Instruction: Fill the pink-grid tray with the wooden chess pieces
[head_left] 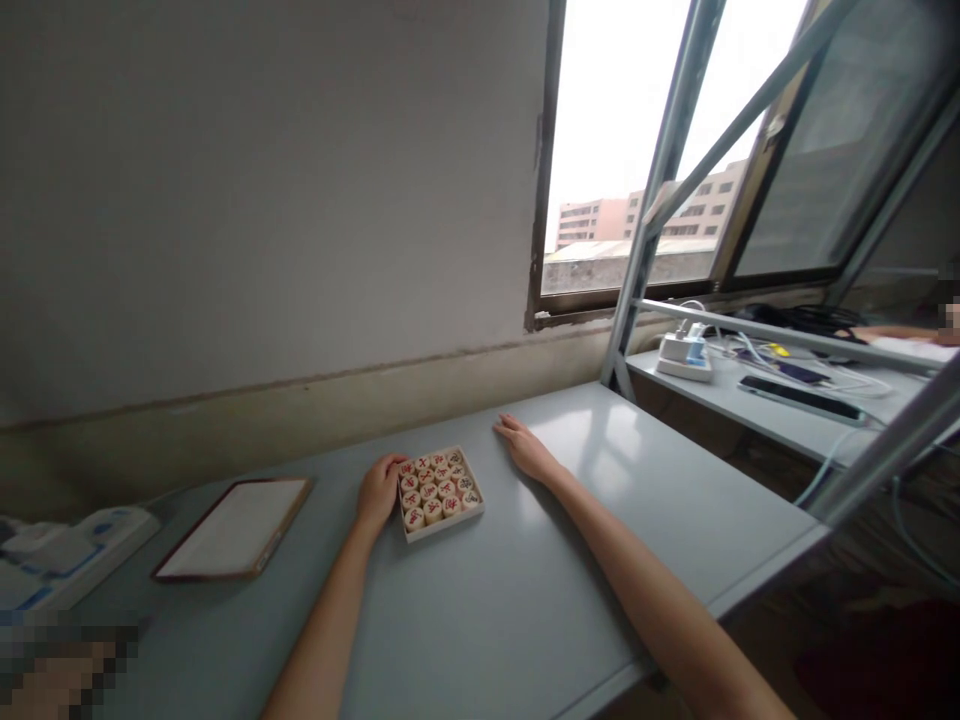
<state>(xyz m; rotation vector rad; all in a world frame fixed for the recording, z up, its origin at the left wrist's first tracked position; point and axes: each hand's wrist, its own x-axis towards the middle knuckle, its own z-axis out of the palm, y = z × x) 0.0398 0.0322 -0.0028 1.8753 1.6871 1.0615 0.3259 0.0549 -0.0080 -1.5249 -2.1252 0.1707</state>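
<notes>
- Head view, hands: my left hand sits at the left side of the wooden box. Its fingers are curled and touch the box's left wall and far-left corner. I cannot tell whether they grip the wall or only rest against it.
- My right hand lies flat, palm down, on the grey table. Its fingers are stretched out and close together, and it holds nothing. It is near the box's far right corner but clear of it.
- The box stands in the middle of the table, between my two hands and nearer the wall-side edge than the front edge.
- Around it: a flat brown-framed board lies to the left of my left hand, apart from it. A white and blue device sits at the table's left end.
- A slanted metal strut rises from the table's far right corner in front of the window.
- On the neighbouring table beyond it are a white power strip, a dark phone and cables.
- Container: the box is open and packed with round pale game pieces in rows, marked in red or in a dark colour.
</notes>
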